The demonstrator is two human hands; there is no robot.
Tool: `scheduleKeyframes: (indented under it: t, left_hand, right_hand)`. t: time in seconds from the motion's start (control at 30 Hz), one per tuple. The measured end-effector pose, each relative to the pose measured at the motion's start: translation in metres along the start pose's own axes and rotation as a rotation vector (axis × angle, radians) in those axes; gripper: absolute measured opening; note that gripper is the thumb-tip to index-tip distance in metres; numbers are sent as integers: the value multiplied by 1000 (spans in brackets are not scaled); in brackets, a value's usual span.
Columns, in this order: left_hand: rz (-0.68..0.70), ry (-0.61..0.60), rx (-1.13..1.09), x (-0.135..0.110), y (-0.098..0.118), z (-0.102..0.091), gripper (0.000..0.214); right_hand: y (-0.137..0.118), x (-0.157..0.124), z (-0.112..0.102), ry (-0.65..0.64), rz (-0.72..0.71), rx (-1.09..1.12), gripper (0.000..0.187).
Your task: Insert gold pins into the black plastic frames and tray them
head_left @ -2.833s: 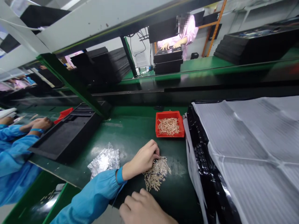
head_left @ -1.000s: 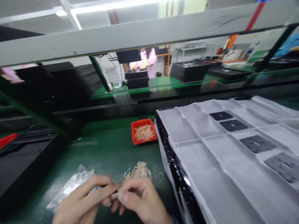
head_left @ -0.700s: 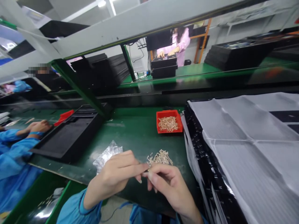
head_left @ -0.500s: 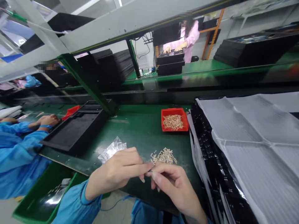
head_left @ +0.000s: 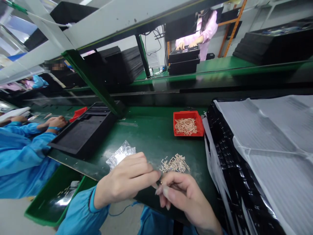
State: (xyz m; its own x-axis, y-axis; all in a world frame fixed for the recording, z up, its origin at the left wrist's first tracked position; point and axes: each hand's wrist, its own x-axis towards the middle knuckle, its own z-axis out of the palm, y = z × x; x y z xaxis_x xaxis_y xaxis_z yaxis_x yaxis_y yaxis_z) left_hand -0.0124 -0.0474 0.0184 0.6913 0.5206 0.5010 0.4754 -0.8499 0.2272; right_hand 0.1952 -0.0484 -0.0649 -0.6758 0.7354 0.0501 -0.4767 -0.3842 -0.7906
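My left hand and my right hand meet over the near edge of the green belt. Both are closed in a pinch, fingertips touching around a tiny piece that I cannot make out. Just beyond the fingertips lies a loose pile of small tan metal parts. A crumpled clear plastic bag lies beside my left hand. Farther back stands a small red tray holding more of the same tan parts.
A stack of black trays under a white ribbed sheet fills the right side. A black foam tray sits on the left, by a co-worker's blue sleeve. A green bin hangs below the belt. A person in pink works at a far bench.
My left hand left the pile and joined my right hand in a pinch in front of it. The view has swung about; the pile and trays lie where they were.
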Motion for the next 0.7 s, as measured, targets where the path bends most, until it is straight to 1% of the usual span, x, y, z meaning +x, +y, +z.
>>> scheduleKeyframes:
  t: [0.17,0.33,0.5,0.7]
  left_hand:
    - [39,-32,167,-1,4,-3,16]
    - [47,-48,188,0,6,-6,18]
    - [40,-98,193,-1,4,-8,22]
    - [65,-76,197,5,3,-7,18]
  right_hand:
    - [3,0,0,-2,-3,46,32]
    - [2,2,1,-1,-2,59,34]
    - [0,3,2,7,-7,53,35]
    - [0,2,2,42,-52,17,33]
